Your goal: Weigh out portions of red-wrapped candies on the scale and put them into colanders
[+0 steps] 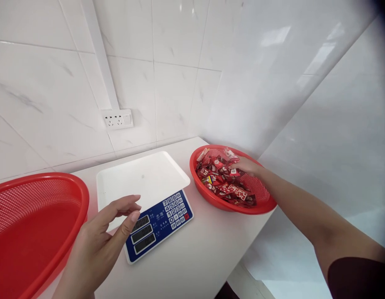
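My left hand (102, 241) hovers over the lower left of a digital price scale (163, 222), with its fingers curled, its thumb apart and nothing held. The scale has a bare white weighing tray (142, 178) and a blue keypad panel; my thumb and fingers partly cover its displays. My right hand (247, 165) reaches into a red mesh basket (215, 201) on the right. Its fingers close on small red-wrapped packets (232, 155) at the top of the heap; how many they hold is hidden. More red and brown packets (237, 191) lie loosely in that basket.
A second, larger red basket (68, 182) stands at the left, its visible inside bare. Everything rests on a white table (195, 253) against a tiled wall. A wall socket (118, 119) sits behind the scale. The table's right edge drops to the floor.
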Demonstrator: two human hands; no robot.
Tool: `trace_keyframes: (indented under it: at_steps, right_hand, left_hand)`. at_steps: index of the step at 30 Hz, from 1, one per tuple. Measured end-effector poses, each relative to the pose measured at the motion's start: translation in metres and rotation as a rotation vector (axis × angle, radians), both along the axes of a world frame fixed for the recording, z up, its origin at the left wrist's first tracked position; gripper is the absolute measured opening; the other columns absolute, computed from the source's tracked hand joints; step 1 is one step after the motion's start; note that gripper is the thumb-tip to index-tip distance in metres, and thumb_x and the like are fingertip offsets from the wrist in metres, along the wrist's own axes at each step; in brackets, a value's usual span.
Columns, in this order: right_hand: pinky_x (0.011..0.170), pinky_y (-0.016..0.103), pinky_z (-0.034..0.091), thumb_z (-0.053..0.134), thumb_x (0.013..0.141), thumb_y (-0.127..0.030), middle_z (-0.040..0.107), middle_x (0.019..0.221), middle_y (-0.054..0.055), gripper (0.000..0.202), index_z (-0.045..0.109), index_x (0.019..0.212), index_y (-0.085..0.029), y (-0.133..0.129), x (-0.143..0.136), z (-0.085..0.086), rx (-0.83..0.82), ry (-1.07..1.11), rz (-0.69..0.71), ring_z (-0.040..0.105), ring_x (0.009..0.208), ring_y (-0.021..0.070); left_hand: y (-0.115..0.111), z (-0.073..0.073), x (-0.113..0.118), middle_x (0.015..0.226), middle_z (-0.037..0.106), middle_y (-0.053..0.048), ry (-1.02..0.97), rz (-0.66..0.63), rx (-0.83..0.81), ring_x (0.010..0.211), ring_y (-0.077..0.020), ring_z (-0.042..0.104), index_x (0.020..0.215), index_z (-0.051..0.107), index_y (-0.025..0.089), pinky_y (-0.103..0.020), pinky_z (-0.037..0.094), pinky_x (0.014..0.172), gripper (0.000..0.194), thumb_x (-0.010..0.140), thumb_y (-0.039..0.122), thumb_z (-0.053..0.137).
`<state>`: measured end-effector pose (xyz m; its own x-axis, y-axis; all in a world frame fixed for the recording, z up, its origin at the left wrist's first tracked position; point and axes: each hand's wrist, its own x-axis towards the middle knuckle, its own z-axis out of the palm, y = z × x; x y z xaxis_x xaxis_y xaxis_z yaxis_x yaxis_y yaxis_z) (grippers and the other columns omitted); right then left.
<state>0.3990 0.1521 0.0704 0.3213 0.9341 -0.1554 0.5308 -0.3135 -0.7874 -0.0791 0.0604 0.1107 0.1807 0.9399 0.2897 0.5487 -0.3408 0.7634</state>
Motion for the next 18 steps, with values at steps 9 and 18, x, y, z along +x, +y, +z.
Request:
trace_keyframes:
  at_steps: [9, 18]
  right_hand:
    - [0.059, 0.029, 0.057, 0.064, 0.072, -0.017, 0.07, 0.074, 0.001, 0.02, 0.056, 0.091, -0.022, -0.009, -0.045, 0.045, 0.153, 0.414, -0.087, 0.067, 0.065, 0.0163]
    - [0.084, 0.042, 0.053, 0.073, 0.07, -0.033, 0.069, 0.105, 0.004, 0.048, 0.054, 0.113, -0.026, -0.05, -0.246, 0.062, 0.119, 0.646, 0.573, 0.067, 0.092, 0.024]
  left_hand:
    - [-0.005, -0.001, 0.027, 0.102, 0.064, -0.006, -0.333, -0.088, -0.226, 0.097, -0.0229, 0.062, 0.115, 0.056, 0.028, -0.033, 0.055, 0.075, 0.039, 0.08, 0.047, 0.058]
    - [-0.008, -0.021, 0.072, 0.144, 0.033, -0.011, -1.102, -0.388, -0.681, 0.123, -0.0292, 0.046, 0.141, 0.02, 0.04, -0.044, 0.053, 0.084, 0.077, 0.078, 0.042, 0.065]
